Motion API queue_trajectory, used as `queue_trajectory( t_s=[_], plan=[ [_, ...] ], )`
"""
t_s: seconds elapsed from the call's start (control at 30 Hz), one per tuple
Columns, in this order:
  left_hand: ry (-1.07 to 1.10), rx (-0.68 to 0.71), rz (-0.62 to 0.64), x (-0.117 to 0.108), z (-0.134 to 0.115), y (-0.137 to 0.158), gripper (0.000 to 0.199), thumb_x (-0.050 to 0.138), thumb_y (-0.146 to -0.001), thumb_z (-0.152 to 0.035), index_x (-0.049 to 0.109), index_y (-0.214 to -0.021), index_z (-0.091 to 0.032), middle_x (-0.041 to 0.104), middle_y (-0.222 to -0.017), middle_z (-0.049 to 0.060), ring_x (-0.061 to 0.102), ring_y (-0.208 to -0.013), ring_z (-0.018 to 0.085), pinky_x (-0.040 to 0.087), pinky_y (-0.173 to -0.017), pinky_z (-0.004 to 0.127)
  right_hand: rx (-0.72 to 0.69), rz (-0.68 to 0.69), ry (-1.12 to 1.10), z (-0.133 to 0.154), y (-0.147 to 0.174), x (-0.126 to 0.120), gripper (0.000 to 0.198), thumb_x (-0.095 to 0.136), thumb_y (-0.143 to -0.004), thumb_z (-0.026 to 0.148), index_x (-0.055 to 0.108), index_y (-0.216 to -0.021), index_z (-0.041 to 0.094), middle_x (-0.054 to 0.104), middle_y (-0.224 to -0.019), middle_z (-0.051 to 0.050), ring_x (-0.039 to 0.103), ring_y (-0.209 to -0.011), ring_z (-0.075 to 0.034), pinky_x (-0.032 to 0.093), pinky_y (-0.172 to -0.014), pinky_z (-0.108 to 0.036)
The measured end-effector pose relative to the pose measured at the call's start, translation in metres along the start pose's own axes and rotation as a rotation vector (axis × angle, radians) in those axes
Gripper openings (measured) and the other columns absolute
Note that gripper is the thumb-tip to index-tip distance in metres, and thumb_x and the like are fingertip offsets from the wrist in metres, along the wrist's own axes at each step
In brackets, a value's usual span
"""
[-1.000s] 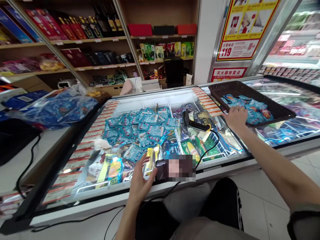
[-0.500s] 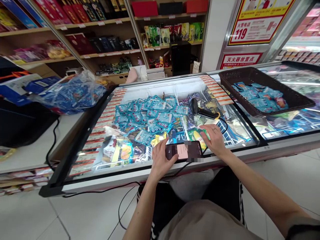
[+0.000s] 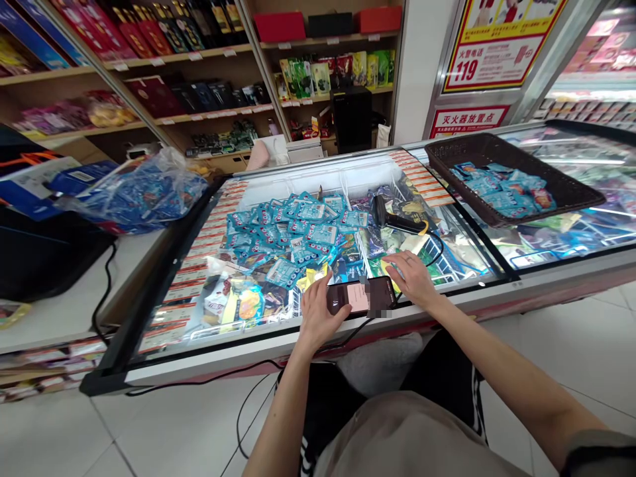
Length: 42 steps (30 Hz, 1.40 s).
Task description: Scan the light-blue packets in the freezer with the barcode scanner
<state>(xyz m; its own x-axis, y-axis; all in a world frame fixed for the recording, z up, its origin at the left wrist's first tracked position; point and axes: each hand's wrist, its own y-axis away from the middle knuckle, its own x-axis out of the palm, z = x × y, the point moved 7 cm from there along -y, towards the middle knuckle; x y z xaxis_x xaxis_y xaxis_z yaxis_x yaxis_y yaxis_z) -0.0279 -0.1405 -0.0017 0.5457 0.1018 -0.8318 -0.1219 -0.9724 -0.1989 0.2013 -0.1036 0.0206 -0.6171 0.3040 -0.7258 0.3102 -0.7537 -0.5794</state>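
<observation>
My left hand grips the left end of a dark smartphone, its thumb lying over the lit screen. The phone is turned sideways above the freezer's front edge; part of its screen is blurred out. Just past the phone's right end, my right hand hovers or rests over the glass with fingers loosely apart, holding nothing. A heap of small blue packets lies on the freezer's glass top beyond the phone. A black and yellow barcode scanner rests on the glass to their right.
At the right, a dark brown basket holds more blue packets. A clear plastic bag full of blue packets sits on the left counter. Black cables run along the freezer front and floor. Stocked shelves stand behind.
My right hand has shifted slightly left, closer to the phone's end. The whole view has moved a little. The phone stays in my left hand.
</observation>
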Motion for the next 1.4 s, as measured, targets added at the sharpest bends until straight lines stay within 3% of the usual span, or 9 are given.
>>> queue_trajectory(
  t_s=[0.37,0.57,0.8,1.03,1.4],
  plan=[
    [-0.049,-0.102,-0.089,0.005,0.0,-0.005,0.072,0.061,-0.073,-0.049,0.036,-0.136,-0.026,0.046,-0.132,0.011,0.037,-0.127,0.03,0.026,-0.105,0.051,0.017,0.064,-0.023,0.001,0.001,0.004,0.028,0.037,-0.095,0.033,0.058,-0.11,0.023,0.064,-0.106,-0.005,0.054,-0.103,-0.02,0.037,-0.099,-0.041],
    [-0.021,-0.106,-0.087,0.004,0.001,-0.005,0.071,0.06,-0.074,-0.045,0.034,-0.137,-0.026,0.048,-0.131,0.009,0.038,-0.126,0.029,0.027,-0.105,0.05,0.051,0.069,-0.033,-0.003,0.002,0.002,0.029,0.037,-0.094,0.036,0.058,-0.111,0.023,0.064,-0.105,-0.006,0.055,-0.103,-0.022,0.039,-0.096,-0.041],
    [0.05,-0.082,-0.083,0.002,0.005,-0.005,0.067,0.057,-0.076,-0.035,0.033,-0.137,-0.025,0.05,-0.13,0.007,0.041,-0.124,0.027,0.027,-0.106,0.048,-0.02,0.165,-0.149,0.005,0.0,0.007,0.029,0.039,-0.093,0.037,0.056,-0.111,0.022,0.064,-0.105,-0.006,0.055,-0.102,-0.02,0.043,-0.087,-0.036],
    [0.133,-0.033,-0.098,0.0,0.01,-0.001,0.064,0.054,-0.074,-0.026,0.035,-0.135,-0.021,0.054,-0.127,0.008,0.045,-0.122,0.025,0.031,-0.105,0.046,0.124,0.196,-0.224,-0.004,0.002,0.018,0.025,0.046,-0.089,0.036,0.06,-0.105,0.024,0.066,-0.097,-0.004,0.058,-0.093,-0.021,0.042,-0.088,-0.04],
    [0.275,-0.02,-0.083,-0.002,0.017,-0.002,0.062,0.052,-0.073,-0.021,0.036,-0.133,-0.021,0.059,-0.12,0.006,0.049,-0.119,0.022,0.033,-0.104,0.043,0.17,0.178,-0.275,0.003,0.008,0.015,0.023,0.044,-0.088,0.029,0.064,-0.097,0.023,0.067,-0.092,-0.004,0.057,-0.093,-0.021,0.04,-0.091,-0.045]
  ],
)
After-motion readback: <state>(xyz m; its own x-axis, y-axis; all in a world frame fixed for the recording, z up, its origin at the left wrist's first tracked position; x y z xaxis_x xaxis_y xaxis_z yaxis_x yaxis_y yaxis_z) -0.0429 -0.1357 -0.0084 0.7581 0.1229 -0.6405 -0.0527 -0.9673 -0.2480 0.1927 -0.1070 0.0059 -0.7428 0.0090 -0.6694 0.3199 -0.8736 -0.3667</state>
